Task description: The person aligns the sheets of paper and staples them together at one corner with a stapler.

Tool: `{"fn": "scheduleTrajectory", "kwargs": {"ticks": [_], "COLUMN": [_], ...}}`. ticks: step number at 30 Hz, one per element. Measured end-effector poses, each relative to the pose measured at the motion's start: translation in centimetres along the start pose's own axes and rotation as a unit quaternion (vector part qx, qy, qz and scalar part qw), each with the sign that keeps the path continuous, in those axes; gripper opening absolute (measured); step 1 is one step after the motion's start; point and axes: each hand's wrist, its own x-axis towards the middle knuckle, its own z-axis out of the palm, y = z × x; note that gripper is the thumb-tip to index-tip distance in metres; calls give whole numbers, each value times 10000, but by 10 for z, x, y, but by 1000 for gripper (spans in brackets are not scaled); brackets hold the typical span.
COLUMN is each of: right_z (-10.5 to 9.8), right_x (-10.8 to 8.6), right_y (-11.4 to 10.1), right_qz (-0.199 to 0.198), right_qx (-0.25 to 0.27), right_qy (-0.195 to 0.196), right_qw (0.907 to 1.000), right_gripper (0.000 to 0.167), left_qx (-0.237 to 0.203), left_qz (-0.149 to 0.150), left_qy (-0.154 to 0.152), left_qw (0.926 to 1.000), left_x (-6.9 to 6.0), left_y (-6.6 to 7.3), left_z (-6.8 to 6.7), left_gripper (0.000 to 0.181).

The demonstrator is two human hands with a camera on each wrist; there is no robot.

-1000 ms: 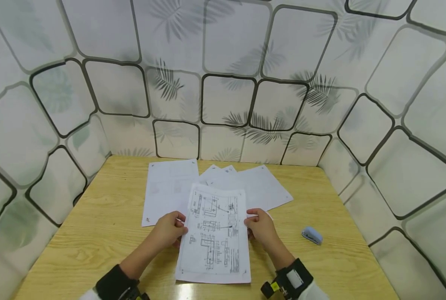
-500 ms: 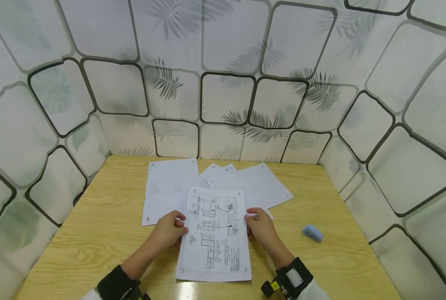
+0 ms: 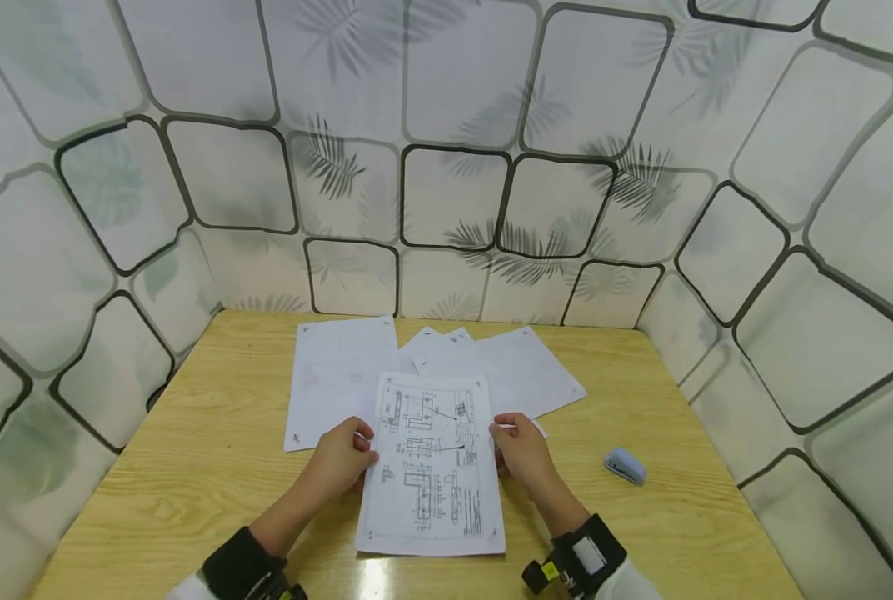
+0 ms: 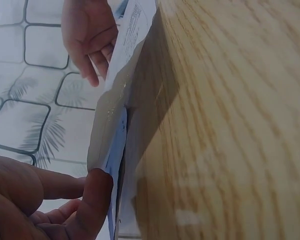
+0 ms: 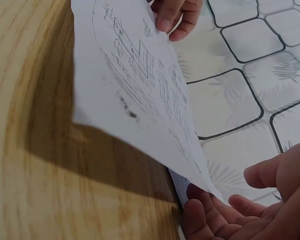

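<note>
A printed sheet with line drawings (image 3: 431, 467) is held slightly above the wooden table, its near edge toward the person. At its left edge, my left hand (image 3: 337, 458) pinches the paper; the left wrist view shows its thumb and a finger (image 4: 97, 192) on opposite sides. Beside the right edge is my right hand (image 3: 525, 450). In the right wrist view its fingers (image 5: 200, 217) are loosely bent behind the sheet (image 5: 135, 90), touching near its edge, and the thumb stands apart from the paper. Whether more than one sheet is held is hard to tell.
Several white sheets lie behind the held one, one at the left (image 3: 337, 375) and others fanned out to the right (image 3: 521, 375). A light blue stapler (image 3: 626, 467) rests right of my right hand. Patterned curtains or walls surround the table (image 3: 192, 450).
The held sheet and my left hand have shifted slightly up and to the right in the head view. My right hand has barely moved, and the other sheets and stapler lie as before.
</note>
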Motion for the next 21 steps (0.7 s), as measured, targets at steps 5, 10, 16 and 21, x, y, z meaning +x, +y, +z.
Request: {"fn": "scheduleTrajectory", "kwargs": {"ticks": [5,10,16,21], "right_z": [-3,-9,-19,-30], "right_x": [1,2,0,0], "right_y": [1,3,5,4], "right_qz": [109,129,96,136], "right_qx": [-80,-2,136,480], "right_qy": [80,56,13,101], "right_qw": [9999,9999,9999,9987], "right_gripper": [37,38,39,41], "left_qx": [164,390,1016,1597], "left_qz": [23,74,297,233], "left_qy": [48,25,-18,-181], "left_qw": [9999,9992,9944,9867], "left_x": [-2,-1,3,10], "left_y": [3,3,3,9], "left_z": [-1,-2,-6,-12], "left_gripper": [25,26,31,40]}}
